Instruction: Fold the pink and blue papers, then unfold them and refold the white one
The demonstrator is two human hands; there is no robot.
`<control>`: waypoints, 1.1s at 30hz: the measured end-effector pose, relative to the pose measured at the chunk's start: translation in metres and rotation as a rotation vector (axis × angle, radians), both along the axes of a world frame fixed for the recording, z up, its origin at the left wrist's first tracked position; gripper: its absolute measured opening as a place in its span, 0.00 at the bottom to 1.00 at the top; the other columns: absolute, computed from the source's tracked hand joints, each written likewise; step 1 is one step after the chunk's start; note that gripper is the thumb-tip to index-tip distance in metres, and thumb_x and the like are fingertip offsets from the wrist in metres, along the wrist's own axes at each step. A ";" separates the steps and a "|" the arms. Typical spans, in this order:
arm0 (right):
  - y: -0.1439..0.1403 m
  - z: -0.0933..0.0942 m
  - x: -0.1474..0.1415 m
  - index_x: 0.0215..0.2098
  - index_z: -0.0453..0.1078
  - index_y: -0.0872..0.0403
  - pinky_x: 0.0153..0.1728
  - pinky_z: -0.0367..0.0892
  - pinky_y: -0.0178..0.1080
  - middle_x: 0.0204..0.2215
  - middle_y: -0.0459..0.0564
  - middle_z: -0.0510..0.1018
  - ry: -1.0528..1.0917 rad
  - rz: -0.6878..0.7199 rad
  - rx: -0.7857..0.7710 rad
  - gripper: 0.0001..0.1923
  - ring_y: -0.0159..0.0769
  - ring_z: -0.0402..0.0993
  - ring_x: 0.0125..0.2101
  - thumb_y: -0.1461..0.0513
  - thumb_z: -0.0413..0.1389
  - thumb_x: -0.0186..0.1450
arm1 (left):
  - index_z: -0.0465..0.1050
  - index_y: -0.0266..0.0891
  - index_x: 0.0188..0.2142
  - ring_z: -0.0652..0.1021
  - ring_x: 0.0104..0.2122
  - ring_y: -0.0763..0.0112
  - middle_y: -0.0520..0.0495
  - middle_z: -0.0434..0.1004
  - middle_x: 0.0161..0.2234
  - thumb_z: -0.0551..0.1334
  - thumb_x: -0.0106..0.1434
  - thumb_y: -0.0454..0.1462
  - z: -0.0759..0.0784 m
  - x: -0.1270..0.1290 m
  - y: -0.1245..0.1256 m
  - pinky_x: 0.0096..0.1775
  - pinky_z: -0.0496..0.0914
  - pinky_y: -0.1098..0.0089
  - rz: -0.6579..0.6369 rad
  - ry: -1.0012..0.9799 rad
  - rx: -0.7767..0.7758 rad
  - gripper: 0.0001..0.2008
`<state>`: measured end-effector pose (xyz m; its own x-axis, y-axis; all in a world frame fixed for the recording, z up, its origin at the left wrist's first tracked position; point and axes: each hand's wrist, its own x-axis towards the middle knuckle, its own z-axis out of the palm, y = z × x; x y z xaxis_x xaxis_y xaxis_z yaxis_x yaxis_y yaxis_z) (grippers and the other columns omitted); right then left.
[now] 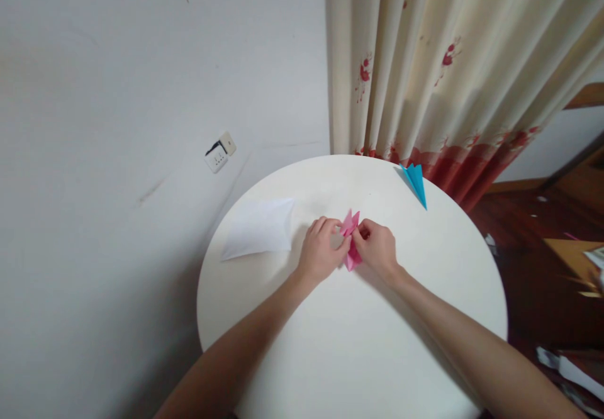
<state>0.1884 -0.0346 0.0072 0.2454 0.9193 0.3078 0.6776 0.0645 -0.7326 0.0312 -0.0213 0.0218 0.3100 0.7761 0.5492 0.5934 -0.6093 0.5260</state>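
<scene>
The left hand [321, 250] and the right hand [377, 247] both pinch a small pink folded paper [350, 238] between fingertips and thumb, near the middle of the round white table [358, 343]. The paper is partly hidden by the fingers, so its exact shape I cannot tell. To make a clean fold here, the edges should be aligned first, then pressed firmly along the crease. A white sheet [262, 227] lies to the left, and a blue folded paper [415, 182] rests near the far edge, well apart.
</scene>
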 end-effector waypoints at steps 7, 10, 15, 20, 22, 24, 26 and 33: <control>-0.007 0.009 -0.006 0.21 0.67 0.51 0.24 0.54 0.35 0.19 0.46 0.77 -0.033 0.020 -0.009 0.17 0.34 0.69 0.20 0.55 0.51 0.65 | 0.56 0.42 0.44 0.67 0.30 0.73 0.52 0.61 0.35 0.67 0.59 0.35 -0.011 -0.001 0.011 0.34 0.64 0.71 0.233 -0.330 0.124 0.20; -0.007 0.009 -0.005 0.20 0.67 0.51 0.24 0.54 0.35 0.19 0.46 0.77 0.014 0.020 -0.040 0.16 0.34 0.69 0.20 0.56 0.52 0.64 | 0.61 0.42 0.39 0.69 0.34 0.70 0.50 0.64 0.35 0.66 0.61 0.37 -0.006 -0.004 0.011 0.38 0.65 0.68 0.152 -0.197 0.202 0.13; -0.008 0.012 -0.005 0.22 0.69 0.52 0.25 0.53 0.34 0.20 0.45 0.77 -0.047 -0.011 -0.043 0.15 0.32 0.68 0.20 0.57 0.52 0.64 | 0.71 0.41 0.46 0.72 0.41 0.62 0.45 0.72 0.39 0.60 0.67 0.38 0.007 0.002 -0.002 0.45 0.67 0.61 0.012 0.130 0.214 0.08; -0.008 0.013 -0.004 0.22 0.70 0.52 0.25 0.52 0.34 0.20 0.44 0.77 -0.053 -0.020 -0.057 0.16 0.31 0.68 0.21 0.56 0.52 0.65 | 0.72 0.39 0.48 0.71 0.41 0.61 0.43 0.70 0.39 0.62 0.66 0.38 0.005 0.002 -0.005 0.44 0.68 0.61 0.128 0.099 0.326 0.11; -0.007 0.013 -0.002 0.21 0.69 0.52 0.24 0.51 0.34 0.20 0.44 0.77 -0.037 -0.030 -0.062 0.16 0.31 0.68 0.20 0.56 0.52 0.65 | 0.75 0.40 0.38 0.71 0.37 0.64 0.46 0.69 0.33 0.61 0.66 0.36 0.004 0.001 -0.005 0.41 0.67 0.62 0.096 0.133 0.345 0.04; -0.006 0.013 0.000 0.21 0.69 0.52 0.24 0.51 0.34 0.19 0.44 0.77 -0.030 -0.039 -0.058 0.16 0.32 0.68 0.20 0.56 0.52 0.64 | 0.75 0.40 0.35 0.71 0.35 0.65 0.47 0.70 0.31 0.60 0.67 0.35 0.005 0.001 -0.006 0.41 0.67 0.63 0.021 0.167 0.320 0.05; -0.005 0.012 0.001 0.21 0.69 0.52 0.24 0.52 0.34 0.19 0.44 0.76 -0.029 -0.019 -0.039 0.16 0.31 0.68 0.20 0.56 0.52 0.65 | 0.74 0.40 0.40 0.72 0.36 0.65 0.47 0.73 0.33 0.59 0.68 0.34 0.007 0.002 -0.008 0.42 0.68 0.63 -0.026 0.173 0.272 0.05; -0.007 0.009 -0.003 0.23 0.70 0.52 0.27 0.55 0.34 0.21 0.46 0.77 -0.102 0.124 0.081 0.15 0.32 0.69 0.22 0.59 0.51 0.66 | 0.72 0.39 0.47 0.73 0.45 0.63 0.44 0.73 0.43 0.62 0.63 0.30 -0.001 0.001 0.000 0.49 0.69 0.62 0.004 0.021 0.045 0.13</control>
<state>0.1853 -0.0417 0.0161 0.0955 0.9118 0.3995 0.7313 0.2080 -0.6495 0.0318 -0.0212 0.0209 0.3189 0.7519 0.5770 0.6063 -0.6298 0.4855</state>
